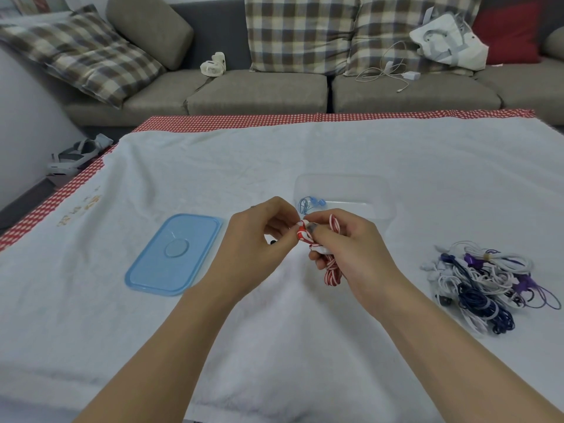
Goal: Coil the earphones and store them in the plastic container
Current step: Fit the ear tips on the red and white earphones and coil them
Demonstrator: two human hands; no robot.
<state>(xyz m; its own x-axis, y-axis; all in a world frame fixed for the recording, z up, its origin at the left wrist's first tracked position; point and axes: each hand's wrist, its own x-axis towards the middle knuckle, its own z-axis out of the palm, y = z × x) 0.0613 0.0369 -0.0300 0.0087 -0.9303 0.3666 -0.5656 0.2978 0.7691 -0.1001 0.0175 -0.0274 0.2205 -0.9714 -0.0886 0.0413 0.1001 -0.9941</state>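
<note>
A red-and-white striped earphone cable [332, 271] is bunched into a small coil between both hands above the white cloth. My right hand [351, 248] grips the coil, whose loops hang below the fingers. My left hand [259, 239] pinches the cable's end beside the right thumb. Just behind the hands stands a clear plastic container [378, 190] with blue earphones [311, 204] inside at its left end. The container's blue lid [174, 254] lies flat to the left.
A tangled pile of white, navy and purple earphones [488, 285] lies on the cloth at the right. A white cloth with a red dotted border [274, 119] covers the table. Behind it a sofa [259, 90] holds cushions, a small fan and a charger cable.
</note>
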